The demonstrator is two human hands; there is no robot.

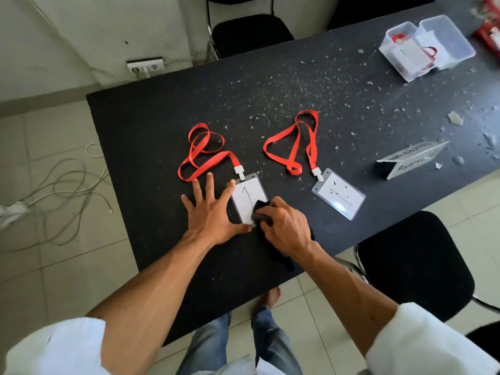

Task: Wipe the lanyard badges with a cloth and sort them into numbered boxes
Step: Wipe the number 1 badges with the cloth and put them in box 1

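Observation:
A badge (247,197) marked "1" lies on the black table (151,136), its red lanyard (203,152) looped behind it. My left hand (211,212) lies flat with spread fingers, index finger and thumb touching the badge's left edge and lower corner. My right hand (286,226) grips a black cloth (261,212) and presses it on the badge's lower right part. A second badge (339,194), also marked "1", lies to the right with its own red lanyard (297,142). Two clear plastic boxes (427,47) stand at the far right; at least one holds badges with red lanyards.
A folded paper sign (408,159) stands right of the second badge. White crumbs and scraps litter the table's far right part. Black chairs stand behind the table (249,31) and at its near right (414,263). Cables (59,190) lie on the floor at left.

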